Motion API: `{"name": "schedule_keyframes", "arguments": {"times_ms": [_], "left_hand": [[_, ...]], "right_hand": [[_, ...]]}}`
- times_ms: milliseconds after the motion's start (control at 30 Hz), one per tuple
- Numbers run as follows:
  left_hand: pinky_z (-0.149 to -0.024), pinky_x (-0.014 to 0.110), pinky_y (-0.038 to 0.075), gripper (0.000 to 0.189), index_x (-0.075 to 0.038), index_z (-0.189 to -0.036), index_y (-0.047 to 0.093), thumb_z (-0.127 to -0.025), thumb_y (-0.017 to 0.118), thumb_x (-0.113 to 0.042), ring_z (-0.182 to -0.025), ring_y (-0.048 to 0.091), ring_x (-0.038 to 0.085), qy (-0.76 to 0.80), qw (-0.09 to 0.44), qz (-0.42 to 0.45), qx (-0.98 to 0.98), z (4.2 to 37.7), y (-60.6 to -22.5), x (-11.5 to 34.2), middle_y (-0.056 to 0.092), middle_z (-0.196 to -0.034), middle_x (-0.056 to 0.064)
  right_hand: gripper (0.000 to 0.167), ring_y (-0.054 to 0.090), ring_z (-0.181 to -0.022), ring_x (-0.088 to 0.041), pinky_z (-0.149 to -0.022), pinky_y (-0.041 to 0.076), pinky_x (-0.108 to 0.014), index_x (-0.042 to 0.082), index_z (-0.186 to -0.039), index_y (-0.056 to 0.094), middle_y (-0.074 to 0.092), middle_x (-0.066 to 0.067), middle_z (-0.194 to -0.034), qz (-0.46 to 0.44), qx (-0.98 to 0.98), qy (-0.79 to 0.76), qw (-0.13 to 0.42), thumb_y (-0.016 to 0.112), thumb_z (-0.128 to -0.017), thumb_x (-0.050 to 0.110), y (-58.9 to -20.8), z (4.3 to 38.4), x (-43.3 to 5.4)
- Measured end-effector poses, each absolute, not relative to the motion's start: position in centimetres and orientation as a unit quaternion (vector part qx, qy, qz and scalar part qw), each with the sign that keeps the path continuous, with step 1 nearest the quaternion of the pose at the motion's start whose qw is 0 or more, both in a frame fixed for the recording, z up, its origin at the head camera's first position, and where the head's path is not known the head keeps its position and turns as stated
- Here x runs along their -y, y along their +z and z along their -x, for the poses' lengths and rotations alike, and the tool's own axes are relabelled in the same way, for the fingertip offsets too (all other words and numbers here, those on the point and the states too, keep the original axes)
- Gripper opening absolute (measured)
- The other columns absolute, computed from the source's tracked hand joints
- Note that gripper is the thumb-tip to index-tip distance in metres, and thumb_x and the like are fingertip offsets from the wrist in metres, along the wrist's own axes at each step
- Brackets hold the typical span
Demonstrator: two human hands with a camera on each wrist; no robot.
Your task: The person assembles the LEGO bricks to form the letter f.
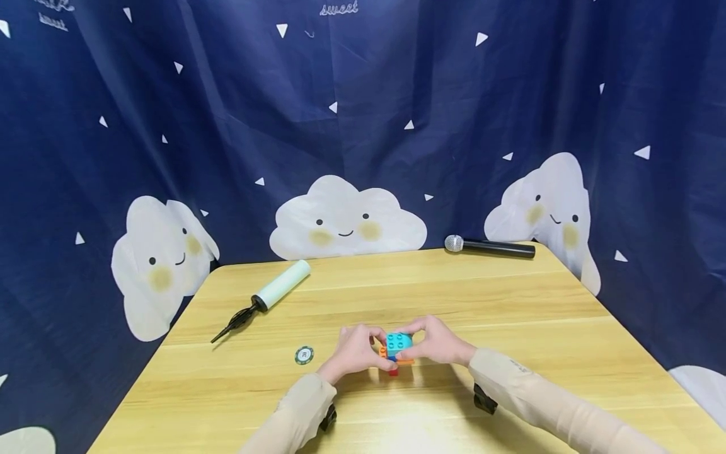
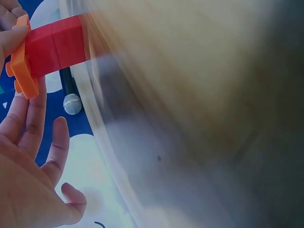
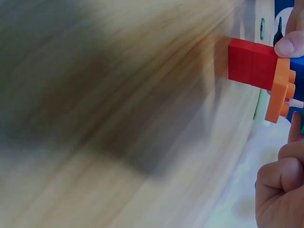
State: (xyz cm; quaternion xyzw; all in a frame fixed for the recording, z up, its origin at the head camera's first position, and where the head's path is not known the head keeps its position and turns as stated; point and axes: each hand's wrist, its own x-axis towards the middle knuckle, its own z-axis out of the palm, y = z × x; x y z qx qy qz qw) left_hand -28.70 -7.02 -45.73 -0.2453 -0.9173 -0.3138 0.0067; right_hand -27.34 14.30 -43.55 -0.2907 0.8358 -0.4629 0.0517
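A small stack of toy building blocks stands between both hands near the middle of the table. On top is a turquoise block [image 1: 399, 340] with round studs. Below it come a blue block [image 3: 298, 78], a wider orange plate [image 2: 21, 64] and two red blocks [image 3: 251, 62], whose lower end is right at the tabletop. My left hand [image 1: 358, 351] grips the stack from the left, its thumb at the orange plate. From the right, my right hand [image 1: 439, 344] pinches the turquoise block between thumb and fingers. Fingers hide part of the stack's middle.
Left of the hands lies a round poker chip [image 1: 304, 355]. A pale green hand pump [image 1: 283, 284] with a black nozzle lies farther back on the left. At the table's back right edge is a black microphone [image 1: 493, 248]. A dark blue curtain [image 1: 374, 139] hangs behind.
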Motion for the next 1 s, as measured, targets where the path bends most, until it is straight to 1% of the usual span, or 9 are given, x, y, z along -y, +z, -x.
{"name": "schedule_keyframes", "arguments": {"times_ms": [167, 400, 500, 567, 667, 767, 900, 1000], "left_hand": [[-0.071, 0.033, 0.023, 0.03, -0.028, -0.073, 0.065, -0.057, 0.087, -0.043, -0.068, 0.042, 0.006, -0.314, 0.012, 0.246, 0.917, 28.3, -45.5, 7.0, 0.055, -0.066, -0.017], [-0.073, 0.035, 0.022, 0.028, -0.028, -0.074, 0.067, -0.059, 0.086, -0.042, -0.07, 0.042, 0.008, -0.311, 0.023, 0.245, 0.918, 27.8, -45.3, 7.0, 0.057, -0.068, -0.019], [-0.075, 0.037, 0.022, 0.029, -0.027, -0.075, 0.068, -0.059, 0.087, -0.042, -0.072, 0.042, 0.009, -0.296, 0.031, 0.251, 0.921, 27.7, -45.4, 7.1, 0.058, -0.071, -0.019], [-0.075, 0.037, 0.022, 0.031, -0.027, -0.075, 0.068, -0.058, 0.087, -0.046, -0.073, 0.043, 0.008, -0.265, 0.04, 0.261, 0.928, 27.7, -45.2, 7.2, 0.059, -0.072, -0.02], [-0.073, 0.035, 0.022, 0.034, -0.029, -0.075, 0.068, -0.056, 0.088, -0.049, -0.076, 0.044, 0.007, -0.222, 0.056, 0.277, 0.933, 27.7, -45.1, 7.4, 0.062, -0.075, -0.02], [-0.073, 0.035, 0.022, 0.035, -0.029, -0.076, 0.068, -0.055, 0.088, -0.049, -0.077, 0.046, 0.006, -0.21, 0.066, 0.284, 0.933, 27.6, -45.0, 7.4, 0.064, -0.079, -0.021], [-0.076, 0.036, 0.022, 0.033, -0.029, -0.075, 0.068, -0.056, 0.088, -0.048, -0.079, 0.046, 0.006, -0.218, 0.067, 0.28, 0.933, 27.4, -44.6, 7.4, 0.063, -0.078, -0.021], [-0.075, 0.036, 0.022, 0.032, -0.029, -0.074, 0.068, -0.056, 0.088, -0.047, -0.079, 0.045, 0.006, -0.224, 0.065, 0.277, 0.932, 27.1, -44.3, 7.4, 0.062, -0.076, -0.022]], "right_hand": [[0.04, 0.054, -0.084, -0.013, -0.075, 0.041, -0.03, 0.008, -0.11, 0.073, 0.071, -0.005, -0.094, 0.285, -0.844, -0.453, 0.05, 0.082, -0.073, 0.023, -43.3, 27.2, -14.1], [0.039, 0.052, -0.082, -0.013, -0.075, 0.04, -0.032, 0.008, -0.108, 0.073, 0.069, -0.003, -0.09, 0.278, -0.848, -0.449, 0.047, 0.083, -0.072, 0.021, -43.1, 27.0, -13.9], [0.039, 0.052, -0.082, -0.014, -0.074, 0.04, -0.03, 0.008, -0.108, 0.074, 0.071, -0.005, -0.093, 0.277, -0.848, -0.45, 0.047, 0.083, -0.071, 0.019, -43.1, 26.9, -13.7], [0.04, 0.054, -0.084, -0.014, -0.075, 0.042, -0.031, 0.008, -0.108, 0.073, 0.072, -0.008, -0.099, 0.279, -0.848, -0.447, 0.049, 0.082, -0.071, 0.018, -43.1, 26.8, -13.6], [0.04, 0.057, -0.089, -0.014, -0.078, 0.045, -0.035, 0.01, -0.11, 0.073, 0.071, -0.012, -0.111, 0.281, -0.854, -0.435, 0.047, 0.082, -0.071, 0.017, -43.1, 26.7, -13.4], [0.041, 0.058, -0.092, -0.016, -0.081, 0.046, -0.041, 0.011, -0.111, 0.073, 0.069, -0.013, -0.115, 0.277, -0.866, -0.415, 0.032, 0.082, -0.071, 0.017, -43.0, 26.4, -13.3], [0.042, 0.06, -0.097, -0.021, -0.083, 0.046, -0.046, 0.013, -0.108, 0.074, 0.071, -0.009, -0.111, 0.269, -0.886, -0.377, 0.006, 0.084, -0.068, 0.018, -42.6, 26.0, -13.3], [0.042, 0.06, -0.097, -0.023, -0.083, 0.046, -0.048, 0.012, -0.104, 0.073, 0.071, -0.005, -0.101, 0.26, -0.898, -0.354, -0.001, 0.086, -0.064, 0.018, -42.4, 25.7, -13.5]]}}
